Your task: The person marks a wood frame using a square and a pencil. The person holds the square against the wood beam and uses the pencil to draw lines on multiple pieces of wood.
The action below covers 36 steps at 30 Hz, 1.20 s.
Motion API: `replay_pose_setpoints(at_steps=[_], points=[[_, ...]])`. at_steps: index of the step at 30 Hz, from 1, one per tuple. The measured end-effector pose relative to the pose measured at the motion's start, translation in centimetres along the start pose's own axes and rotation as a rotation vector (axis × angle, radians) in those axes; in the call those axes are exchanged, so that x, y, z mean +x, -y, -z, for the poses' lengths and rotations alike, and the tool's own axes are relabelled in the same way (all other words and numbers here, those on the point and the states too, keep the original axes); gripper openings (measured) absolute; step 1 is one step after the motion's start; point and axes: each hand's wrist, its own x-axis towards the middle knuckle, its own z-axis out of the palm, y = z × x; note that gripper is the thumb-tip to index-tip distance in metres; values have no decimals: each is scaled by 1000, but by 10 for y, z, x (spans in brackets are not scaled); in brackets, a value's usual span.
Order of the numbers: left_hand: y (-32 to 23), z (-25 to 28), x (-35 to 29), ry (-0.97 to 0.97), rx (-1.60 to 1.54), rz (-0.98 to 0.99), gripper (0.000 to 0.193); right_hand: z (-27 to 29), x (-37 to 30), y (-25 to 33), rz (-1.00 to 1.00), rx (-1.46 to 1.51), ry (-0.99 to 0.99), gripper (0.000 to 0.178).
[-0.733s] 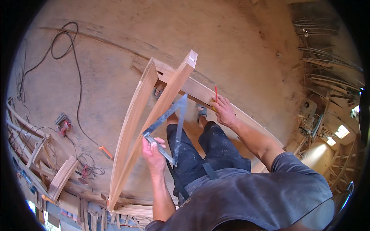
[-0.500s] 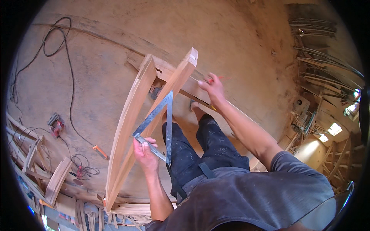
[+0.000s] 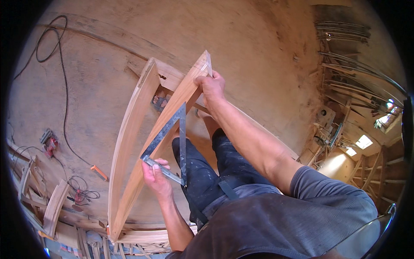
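A curved wooden beam [image 3: 186,90] slants across in front of me. My right hand [image 3: 212,90] is closed round its far end, thumb on the upper face; whether anything else is in that hand is hidden. Near the beam's middle, my left hand [image 3: 158,180] grips the thick edge of a metal triangular square [image 3: 165,130]. One long side of the square lies along the beam. A second curved beam [image 3: 130,131] stands to the left. A short wooden crosspiece [image 3: 169,77] spans the two at the far end.
On the floor at left lie a red and grey power tool [image 3: 49,143], a black cable [image 3: 65,116] and an orange-handled tool [image 3: 99,172]. Curved wood offcuts [image 3: 56,203] are at lower left. Long bent strips [image 3: 349,86] and a box-like machine [image 3: 326,115] line the right.
My right hand has moved left from beyond the beam, where it held something thin and red, and now grips the beam's end. The left hand keeps the square against the beam. The whole view has shifted slightly.
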Motion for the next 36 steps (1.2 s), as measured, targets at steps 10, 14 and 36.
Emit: replay_pose_setpoints(at_steps=[10, 14, 36], points=[[0, -18, -5, 62, 125, -34, 26, 11, 1, -4, 2, -13, 38, 47], [-15, -27, -4, 187, 275, -29, 23, 7, 5, 6, 10, -297, 38, 44], [-59, -116, 71, 466, 275, 15, 45, 118, -28, 66, -145, -596, 689, 24]])
